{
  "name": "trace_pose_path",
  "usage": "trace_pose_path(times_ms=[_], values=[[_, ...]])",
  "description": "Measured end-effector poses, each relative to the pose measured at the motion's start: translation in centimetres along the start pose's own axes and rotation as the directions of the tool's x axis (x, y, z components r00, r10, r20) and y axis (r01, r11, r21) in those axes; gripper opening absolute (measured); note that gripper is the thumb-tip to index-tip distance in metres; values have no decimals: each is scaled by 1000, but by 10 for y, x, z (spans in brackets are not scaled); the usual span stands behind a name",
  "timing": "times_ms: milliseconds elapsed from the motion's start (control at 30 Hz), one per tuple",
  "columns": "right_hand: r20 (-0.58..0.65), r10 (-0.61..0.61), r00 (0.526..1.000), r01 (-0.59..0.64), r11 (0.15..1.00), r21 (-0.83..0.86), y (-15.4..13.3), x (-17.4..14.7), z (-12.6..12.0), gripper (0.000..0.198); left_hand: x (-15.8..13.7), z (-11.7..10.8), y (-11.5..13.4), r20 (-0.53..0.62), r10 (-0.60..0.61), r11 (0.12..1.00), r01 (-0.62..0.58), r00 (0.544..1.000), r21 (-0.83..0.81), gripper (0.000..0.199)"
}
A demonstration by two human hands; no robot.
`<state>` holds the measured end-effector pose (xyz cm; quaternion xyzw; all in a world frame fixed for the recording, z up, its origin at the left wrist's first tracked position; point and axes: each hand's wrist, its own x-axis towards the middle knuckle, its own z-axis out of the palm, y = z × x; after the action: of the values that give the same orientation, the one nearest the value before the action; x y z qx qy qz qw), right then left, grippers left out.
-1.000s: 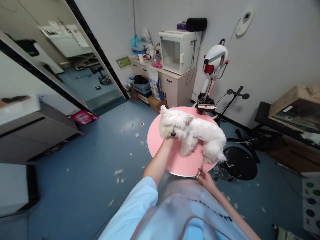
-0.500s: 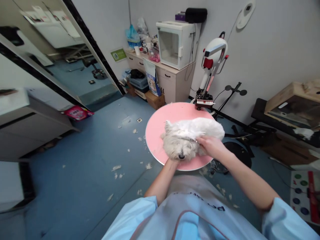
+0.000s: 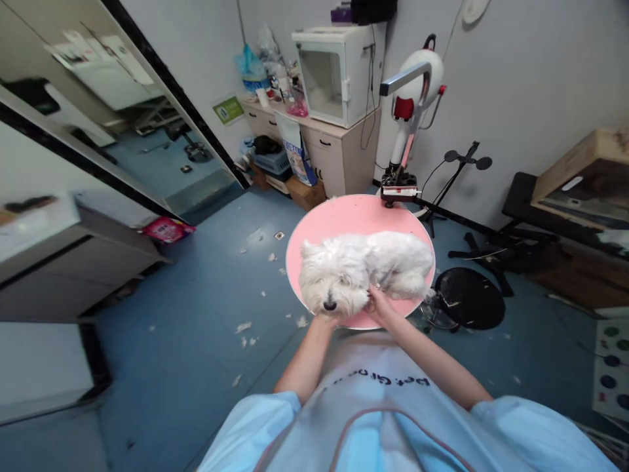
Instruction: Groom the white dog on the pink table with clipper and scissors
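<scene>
The tabletop (image 3: 334, 216) looks smooth and matt, the dog's coat (image 3: 339, 262) on it shaggy at the head, shorter along the back. From there, at one o'clock, a satiny metal bar (image 3: 405, 77) crosses a glossy plastic housing (image 3: 417, 58); at four, a matt stool seat (image 3: 470, 298); at six, a thin cloth apron (image 3: 363, 390).

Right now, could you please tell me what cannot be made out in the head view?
In the head view:
Left hand: the dog hides its fingers.
Right hand: too small to tell what it holds, if anything.
Wall device: cut off by the top edge.
Apron lettering: partly blurred.
</scene>
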<state>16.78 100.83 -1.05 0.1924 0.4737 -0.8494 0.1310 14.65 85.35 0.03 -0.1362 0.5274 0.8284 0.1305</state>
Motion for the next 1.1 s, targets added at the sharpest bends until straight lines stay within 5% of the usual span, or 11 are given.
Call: trace_pose_path(times_ms=[67,133,233,300,367,400,500,667,767,967,1100], values=[[46,-9,999,4,994,105,9,3,28,31,5,-20,19,-253,122,977,-72,960,199,50],[66,-33,997,22,988,151,11,5,47,37,6,-37,48,-450,314,918,-146,836,369,35],[70,-40,997,29,988,150,14,8,56,41,-1,-32,89,-427,656,714,-329,623,618,32],[65,-41,997,33,992,123,21,10,54,42,-6,-4,101,-5,738,430,-464,675,775,31],[22,-69,997,68,996,63,29,14,50,40,-6,32,100,364,513,173,-509,777,843,24],[4,-94,996,93,995,25,33,16,48,38,-4,48,97,425,401,51,-483,812,874,22],[23,-157,987,158,985,-75,42,21,46,29,9,74,87,369,287,-166,-334,884,928,21],[56,-184,981,190,968,-163,45,20,48,20,33,54,90,322,227,-255,-263,919,931,9],[13,-220,975,218,958,-188,49,21,50,21,50,30,95,325,174,-145,-302,930,942,14],[-93,-279,956,259,949,-182,61,23,54,30,85,-13,88,347,-31,486,-289,937,825,18],[-187,-284,940,223,930,-291,66,9,39,27,96,-26,77,415,-90,691,-243,905,680,18]])
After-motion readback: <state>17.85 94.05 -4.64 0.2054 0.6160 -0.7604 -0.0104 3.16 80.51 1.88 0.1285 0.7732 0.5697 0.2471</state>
